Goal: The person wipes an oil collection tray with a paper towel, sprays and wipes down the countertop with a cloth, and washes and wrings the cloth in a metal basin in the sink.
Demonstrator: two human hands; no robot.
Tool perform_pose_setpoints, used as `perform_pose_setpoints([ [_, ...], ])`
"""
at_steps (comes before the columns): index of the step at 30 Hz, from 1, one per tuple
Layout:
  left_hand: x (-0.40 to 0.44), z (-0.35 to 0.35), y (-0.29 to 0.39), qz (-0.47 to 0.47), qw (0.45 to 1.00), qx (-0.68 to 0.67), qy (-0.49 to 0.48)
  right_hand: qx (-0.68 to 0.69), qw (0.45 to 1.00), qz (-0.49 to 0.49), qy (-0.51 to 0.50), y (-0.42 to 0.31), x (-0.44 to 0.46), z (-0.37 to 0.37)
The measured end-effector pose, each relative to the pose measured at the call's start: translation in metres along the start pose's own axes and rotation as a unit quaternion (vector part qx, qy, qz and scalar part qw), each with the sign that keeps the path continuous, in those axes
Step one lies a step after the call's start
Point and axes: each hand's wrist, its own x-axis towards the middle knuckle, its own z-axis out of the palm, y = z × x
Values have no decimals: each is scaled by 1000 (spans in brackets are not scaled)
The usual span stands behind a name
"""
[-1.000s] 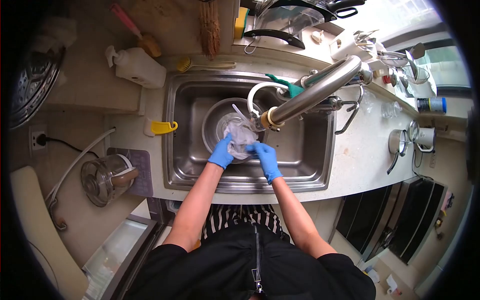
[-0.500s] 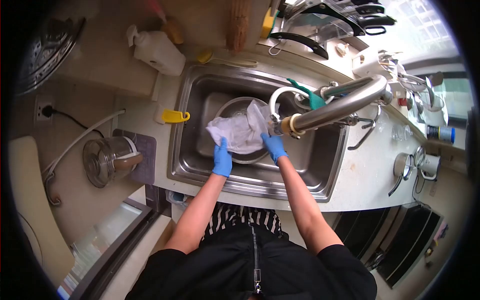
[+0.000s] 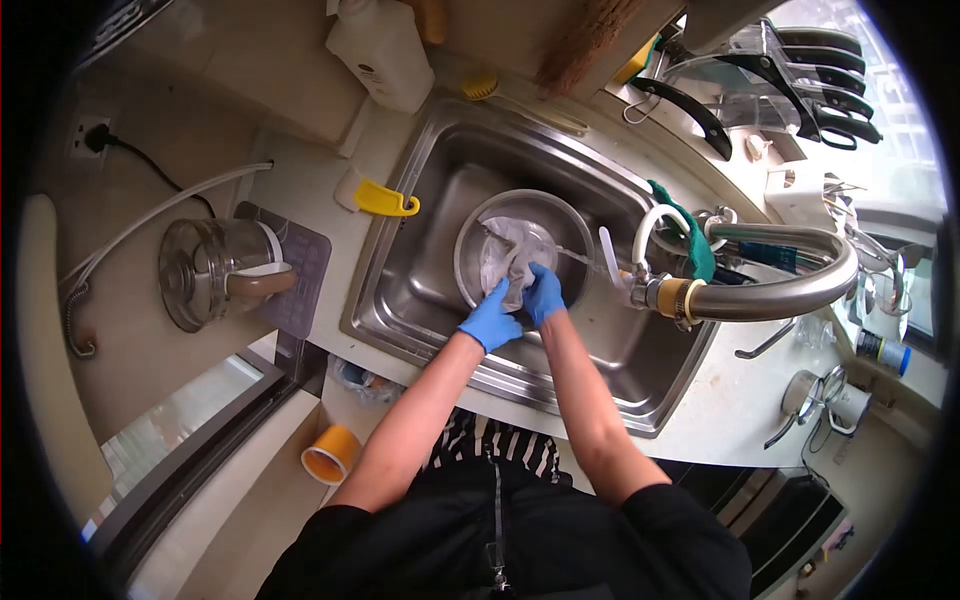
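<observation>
A wet, whitish cloth (image 3: 510, 250) is bunched up inside a round metal basin (image 3: 573, 215), which stands in the stainless steel sink (image 3: 420, 230). My left hand (image 3: 490, 320), in a blue glove, is closed on the cloth's near left side. Close beside it, my right hand (image 3: 544, 294), gloved the same way, grips the cloth's near right side. Parts of the fingers on both hands are hidden by the cloth. The faucet (image 3: 770, 298) reaches in from the right, its white spout end pointing toward the basin.
A yellow-handled scraper or brush (image 3: 385, 198) lies at the sink's left rim. Behind the sink are a white bottle (image 3: 385, 55) and a long-handled brush (image 3: 530, 108). Knives and scissors (image 3: 820, 85) stand at the back right. A glass pot (image 3: 215, 270) sits on the left.
Both hands have drawn together and gathered the spread cloth into a bunch lower in the basin. The whole view has turned and shifted, so the faucet now appears farther right.
</observation>
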Motion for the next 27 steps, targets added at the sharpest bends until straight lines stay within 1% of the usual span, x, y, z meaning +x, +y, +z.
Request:
perform_pose_setpoints([
  [1, 4, 0, 1, -2, 1000, -2, -4, -4, 1000, -3, 2, -10, -52, -6],
  [2, 15, -5, 1, 17, 997, -42, -69, 31, 998, -15, -52, -10, -104, 17],
  [3, 29, -10, 1, 35, 987, -80, -133, 66, 992, -29, -107, -16, -147, 57],
  [4, 53, -19, 1, 144, 980, -39, -128, 65, 992, -35, -106, -15, -164, 51],
  [5, 59, -20, 3, 235, 964, 22, -125, -92, 988, -70, -103, -15, -178, 43],
  [6, 60, -20, 6, 324, 935, 81, -119, -247, 959, -101, -97, -18, -186, 36],
  [7, 55, -18, 8, 325, 934, 80, -122, -249, 958, -104, -98, -27, -181, 25],
  [8, 49, -16, 11, 347, 924, 108, -118, -383, 912, -144, -31, -38, -173, 12],
  [9, 43, -15, 14, 368, 913, 138, -112, -505, 844, -179, 39, -46, -165, 0],
  [10, 39, -13, 15, 367, 912, 143, -113, -534, 809, -231, 81, -54, -154, -4],
  [12, 32, -10, 16, 338, 901, 223, -157, -478, 794, -371, 56, -55, -109, -12],
  [13, 29, -9, 16, 336, 900, 228, -156, -473, 797, -371, 58, -53, -69, -24],
  [14, 27, -7, 15, 350, 876, 286, -168, -409, 856, -316, -18, -51, -26, -36],
  [15, 24, -6, 14, 361, 849, 342, -179, -337, 901, -255, -93, -52, -17, -31],
  [16, 21, -5, 13, 360, 848, 345, -178, -334, 903, -256, -93, -53, -13, -32],
  [18, 16, -4, 12, 389, 796, 430, -175, -324, 899, -278, -98, -61, -18, -27],
  [19, 15, -4, 16, 388, 796, 431, -174, -320, 897, -289, -101, -66, -31, -18],
  [21, 12, -9, 30, 402, 795, 445, -90, -314, 891, -310, -106, -80, -62, 2],
  [22, 21, -19, 37, 477, 774, 412, -59, -311, 888, -321, -107, -87, -80, 11],
  [23, 17, -20, 43, 479, 780, 401, -43, -414, 841, -345, -36, -97, -106, 18],
  [24, 13, -21, 49, 480, 786, 389, -27, -416, 840, -345, -33, -97, -101, 3],
  [26, 15, -29, 56, 473, 784, 401, -30, -371, 832, -405, -75, -93, -72, -38],
  [27, 11, -28, 56, 481, 760, 436, -19, -418, 793, -440, -51, -95, -75, -34],
])
